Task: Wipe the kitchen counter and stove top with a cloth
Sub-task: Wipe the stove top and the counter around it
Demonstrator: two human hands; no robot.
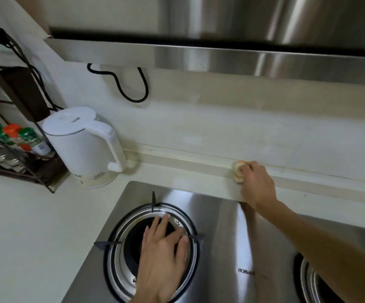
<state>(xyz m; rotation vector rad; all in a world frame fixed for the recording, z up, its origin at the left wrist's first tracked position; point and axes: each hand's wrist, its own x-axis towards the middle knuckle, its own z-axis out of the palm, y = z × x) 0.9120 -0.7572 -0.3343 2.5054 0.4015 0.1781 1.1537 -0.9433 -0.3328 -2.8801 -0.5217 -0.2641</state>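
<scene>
At the far left a wire rack holds spice jars with green and orange caps, and just right of it a white kettle stands on the pale counter. Nearer, the left hand lies flat, fingers spread, over the left burner of the steel stove top. Far right of it, the right hand grips a small bunched cream cloth, pressing it on the counter strip against the back wall. A second burner shows at the near right.
</scene>
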